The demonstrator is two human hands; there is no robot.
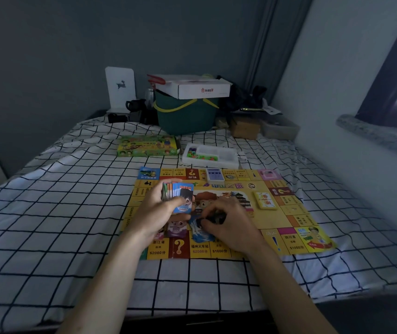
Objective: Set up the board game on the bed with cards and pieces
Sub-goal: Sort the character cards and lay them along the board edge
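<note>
The left hand point(159, 208) grips a fanned stack of play-money cards point(179, 197), thumb across the face of the front blue card, holding it just above the game board point(265, 218). The right hand point(228, 222) has its fingers curled down onto a blue card pile point(201, 229) lying on the board; something dark sits under the fingertips, but I cannot tell what it is. Just left of that pile, a purple card pile point(177, 229) lies beneath the left hand.

The step in hand looks like sorting the money by colour into separate piles. To do it well, peel one card at a time from the front of the fan, square each pile with the fingertips, and keep the piles apart so that colours do not mix. The board lies on soft bedding, so light pressure will avoid tilting it.

Further out on the board rest a yellow card deck point(265, 200) and a blue-and-white deck point(214, 175). Beyond it, on the checked bed sheet point(72, 213), sit the pieces tray point(210, 155) and the green game box point(148, 145).
</note>
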